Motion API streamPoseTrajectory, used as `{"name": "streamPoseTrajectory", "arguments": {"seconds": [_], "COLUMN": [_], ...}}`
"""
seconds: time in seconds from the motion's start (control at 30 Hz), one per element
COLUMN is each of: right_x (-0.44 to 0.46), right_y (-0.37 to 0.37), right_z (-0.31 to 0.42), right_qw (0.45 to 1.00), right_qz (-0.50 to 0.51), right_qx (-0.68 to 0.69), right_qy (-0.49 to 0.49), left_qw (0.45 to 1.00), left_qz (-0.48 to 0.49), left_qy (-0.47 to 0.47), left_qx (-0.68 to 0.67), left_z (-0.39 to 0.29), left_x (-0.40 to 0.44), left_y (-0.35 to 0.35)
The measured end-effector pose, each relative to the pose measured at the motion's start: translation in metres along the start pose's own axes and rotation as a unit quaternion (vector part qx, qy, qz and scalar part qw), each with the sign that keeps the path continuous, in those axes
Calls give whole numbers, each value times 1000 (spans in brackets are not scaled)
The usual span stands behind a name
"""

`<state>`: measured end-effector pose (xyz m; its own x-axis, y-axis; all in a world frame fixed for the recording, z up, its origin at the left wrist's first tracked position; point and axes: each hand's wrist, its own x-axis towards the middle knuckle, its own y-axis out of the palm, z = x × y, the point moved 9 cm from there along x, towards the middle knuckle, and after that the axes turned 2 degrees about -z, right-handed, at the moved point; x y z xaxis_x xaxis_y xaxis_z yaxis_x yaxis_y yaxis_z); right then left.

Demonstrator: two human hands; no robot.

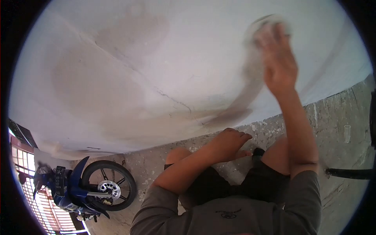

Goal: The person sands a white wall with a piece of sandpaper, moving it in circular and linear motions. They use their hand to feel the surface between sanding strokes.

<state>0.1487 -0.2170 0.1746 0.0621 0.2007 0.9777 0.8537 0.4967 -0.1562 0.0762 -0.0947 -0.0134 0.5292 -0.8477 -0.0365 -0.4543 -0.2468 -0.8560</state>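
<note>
A pale wall (168, 62) with damp-looking darker patches and a long crack fills the upper view. High on its right part, my right hand (277, 55) presses a round, light-coloured pad or cloth (288, 25) flat against the surface; motion blurs both, and the pad's exact kind is unclear. My left hand (232, 143) hangs low in front of the wall's base, above my legs, with fingers apart and nothing in it.
A blue motorcycle (74, 188) stands at the lower left, its front wheel near the wall. Slatted bright light shows behind it. On the rough floor (333, 129) at right are a clear cup (347, 133) and a black bar (348, 173).
</note>
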Motion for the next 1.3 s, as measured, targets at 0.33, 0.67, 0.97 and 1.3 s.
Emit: {"name": "streamPoseTrajectory", "arguments": {"seconds": [0.33,0.67,0.97,1.3], "right_x": [-10,-15,-11,-22], "right_y": [6,9,2,25], "right_z": [16,12,14,21], "right_qw": [999,998,998,997], "right_qz": [15,50,-22,9], "right_qx": [12,-11,-37,12], "right_qy": [-50,-28,-48,-76], "left_qw": [999,999,999,1000], "left_qz": [-12,4,-4,-20], "left_qy": [3,-7,-13,-8], "left_qx": [-45,-41,-39,-19], "left_z": [-5,-1,5,6], "left_x": [1,0,-1,1], "left_y": [-8,-3,-5,-6]}}
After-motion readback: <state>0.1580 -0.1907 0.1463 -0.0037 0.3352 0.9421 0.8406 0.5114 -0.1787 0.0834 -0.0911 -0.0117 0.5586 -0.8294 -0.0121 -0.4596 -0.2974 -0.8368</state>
